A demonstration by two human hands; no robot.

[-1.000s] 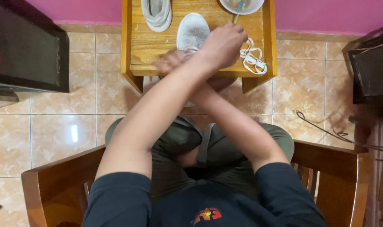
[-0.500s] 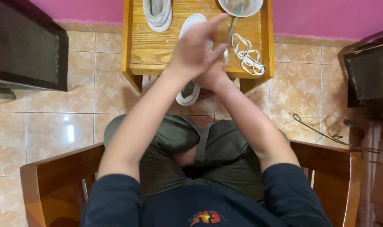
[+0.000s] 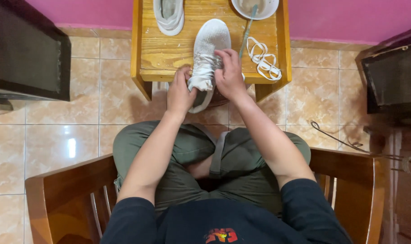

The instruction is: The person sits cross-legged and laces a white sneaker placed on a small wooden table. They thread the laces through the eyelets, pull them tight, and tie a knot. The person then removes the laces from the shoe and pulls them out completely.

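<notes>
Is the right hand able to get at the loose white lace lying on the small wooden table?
Probably yes. The right hand grips the white shoe, and the loose white lace lies just beside it on the table, with nothing between them.

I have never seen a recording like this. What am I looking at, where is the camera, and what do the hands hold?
There is no machine here. A camera worn on a person's head looks down at their own arms and lap; they sit in a wooden chair. In front stands a small wooden table. On it lie a white shoe, a second white shoe, a loose white lace and a white bowl with a thin greenish tool resting in it. The left hand grips the near shoe's heel end, which overhangs the table edge. The right hand pinches its laces.
</notes>
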